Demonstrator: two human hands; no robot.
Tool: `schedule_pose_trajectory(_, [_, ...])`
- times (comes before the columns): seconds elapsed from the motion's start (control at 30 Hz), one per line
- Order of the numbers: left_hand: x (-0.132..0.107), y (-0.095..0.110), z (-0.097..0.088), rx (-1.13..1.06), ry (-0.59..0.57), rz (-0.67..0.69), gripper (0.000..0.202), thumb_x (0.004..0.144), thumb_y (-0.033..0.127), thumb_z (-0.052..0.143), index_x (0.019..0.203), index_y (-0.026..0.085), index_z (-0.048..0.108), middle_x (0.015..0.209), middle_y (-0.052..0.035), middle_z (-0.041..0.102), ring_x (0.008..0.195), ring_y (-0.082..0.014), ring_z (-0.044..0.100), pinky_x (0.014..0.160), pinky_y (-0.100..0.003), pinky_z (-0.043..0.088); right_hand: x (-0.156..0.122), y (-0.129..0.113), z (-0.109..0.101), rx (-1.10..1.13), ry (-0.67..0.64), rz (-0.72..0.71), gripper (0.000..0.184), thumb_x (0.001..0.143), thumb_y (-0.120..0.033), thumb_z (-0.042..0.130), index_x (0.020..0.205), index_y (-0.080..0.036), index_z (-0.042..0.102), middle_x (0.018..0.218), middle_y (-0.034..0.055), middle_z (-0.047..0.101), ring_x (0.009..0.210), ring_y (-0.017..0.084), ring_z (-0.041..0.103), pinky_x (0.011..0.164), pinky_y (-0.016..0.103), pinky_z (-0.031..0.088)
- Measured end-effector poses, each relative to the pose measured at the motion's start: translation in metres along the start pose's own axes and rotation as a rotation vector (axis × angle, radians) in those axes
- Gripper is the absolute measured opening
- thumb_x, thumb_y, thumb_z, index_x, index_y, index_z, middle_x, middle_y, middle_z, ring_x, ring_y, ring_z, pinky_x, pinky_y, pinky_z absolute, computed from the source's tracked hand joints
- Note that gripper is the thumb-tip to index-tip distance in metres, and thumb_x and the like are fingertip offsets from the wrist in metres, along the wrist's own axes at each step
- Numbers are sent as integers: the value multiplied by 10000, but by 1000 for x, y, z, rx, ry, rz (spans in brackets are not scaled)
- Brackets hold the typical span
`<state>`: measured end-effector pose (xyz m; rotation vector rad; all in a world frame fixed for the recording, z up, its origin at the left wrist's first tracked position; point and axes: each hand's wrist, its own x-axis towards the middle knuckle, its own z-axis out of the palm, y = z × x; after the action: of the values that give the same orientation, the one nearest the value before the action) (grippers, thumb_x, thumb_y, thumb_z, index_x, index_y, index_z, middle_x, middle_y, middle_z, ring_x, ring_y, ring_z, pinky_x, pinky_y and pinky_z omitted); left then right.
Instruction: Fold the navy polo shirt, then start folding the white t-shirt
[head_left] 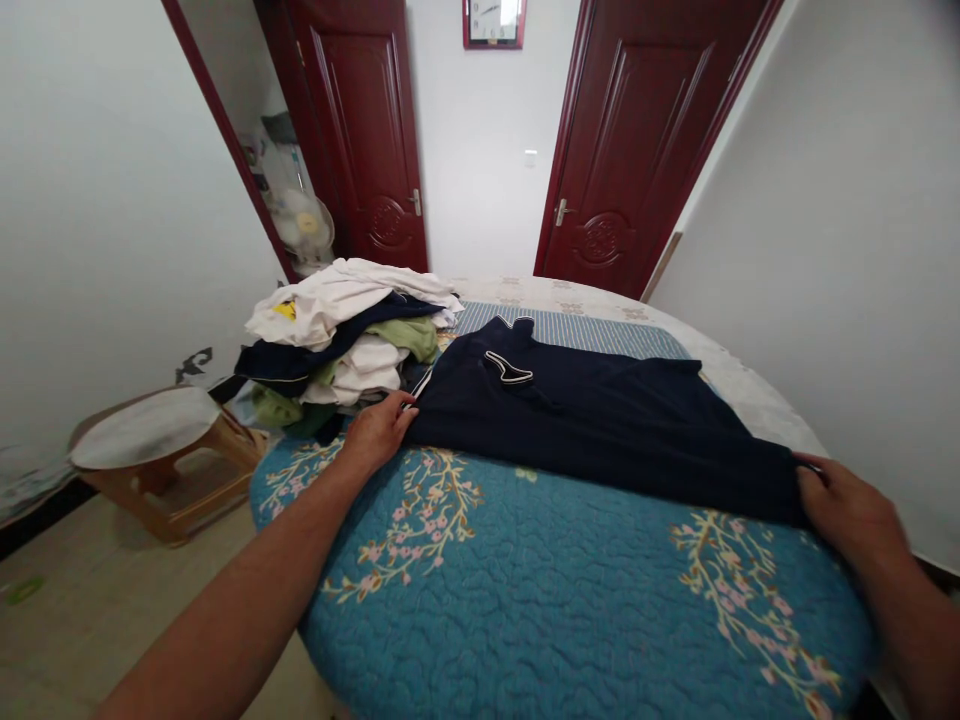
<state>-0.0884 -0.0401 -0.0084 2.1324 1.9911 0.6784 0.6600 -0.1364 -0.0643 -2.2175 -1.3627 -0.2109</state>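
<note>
Evidently soft and light, the navy shirt [600,420] lies spread on the blue quilt [570,590] that covers the near part of the table, just to the right of the pile [345,330] of clothes. The left hand [379,430] has thumb and fingers closed on its near left corner, next to a white-edged strip, while the right hand [851,505] is clamped on the near right corner, its fingertips partly hidden by the cloth. Between them the near edge runs almost straight and looks lightly drawn out; further back the fabric lies looser, with shallow creases around the trim [517,380], probably the collar. Such thin knit should bend anywhere, weigh little and break at nothing, but it has no stiffness of its own, so a hold at one point alone would let the rest sag and wrinkle. The corners seem the best places to take it, pinched through every layer, since a loose grip could let an inner layer slip. The quilt's stitched surface may drag on it a little, and the pile sits near enough to snag the left end.
</note>
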Motion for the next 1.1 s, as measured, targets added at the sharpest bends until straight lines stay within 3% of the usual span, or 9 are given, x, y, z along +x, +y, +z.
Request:
schedule_pose_trajectory(0.1, [-4,0,-4,-5,3,22,413,1005,509,485,1259,252,684,988,-58,790,899,-249,727,765,-306,472,-9,-12,-2,9,-28,73,550,899,-565,457,1277,-284,741,1208,190,756,1130,413,703,913,516,539])
schedule_pose_trajectory(0.23, [-11,-7,-11,17,31,64,440,967,545,489,1226,262,704,968,-51,798,894,-273,744,804,-326,508,-15,-33,-12,68,43,105,566,925,-504,447,1307,-197,730,1179,175,764,1113,360,706,973,465,530])
schedule_pose_trajectory(0.33, [-18,-17,-13,-42,25,31,395,935,568,523,1182,315,699,977,0,808,901,-268,758,832,-336,528,-16,-40,-16,89,5,43,518,913,-482,474,1247,-202,753,1134,138,779,1083,335,708,1000,459,528])
schedule_pose_trajectory(0.43, [-22,-25,-12,-60,23,-32,360,908,598,530,1136,369,689,953,40,809,890,-271,766,828,-358,540,-18,-43,-16,96,45,22,494,924,-461,479,1246,-202,750,1166,140,778,1105,330,706,1019,460,529])
schedule_pose_trajectory(0.6, [-25,-27,-11,-95,-11,-10,316,873,610,548,1087,409,665,869,79,795,840,-255,758,787,-354,553,-22,-43,-13,30,25,7,490,955,-451,452,1250,-191,745,1173,150,779,1124,336,710,1028,463,525])
schedule_pose_trajectory(0.77, [-33,-18,-18,-94,23,-31,331,868,597,550,1070,371,682,868,56,782,773,-246,731,758,-356,549,-15,-36,-10,-71,-55,17,496,959,-445,453,1273,-186,735,1117,142,791,1059,319,731,971,428,545])
schedule_pose_trajectory(0.9, [-40,-13,-22,-45,30,29,353,872,547,561,1059,294,723,878,-20,783,865,-263,735,782,-343,540,-3,-23,-2,-182,-139,29,513,942,-431,479,1287,-146,730,1067,169,793,1020,348,739,934,450,547])
schedule_pose_trajectory(1.1, [-41,-13,-23,-8,-94,-26,429,880,567,507,1118,277,716,924,-30,792,883,-268,739,793,-344,531,-6,-23,5,-188,-87,7,528,988,-414,437,1348,-129,697,1135,195,781,1074,363,731,962,462,537])
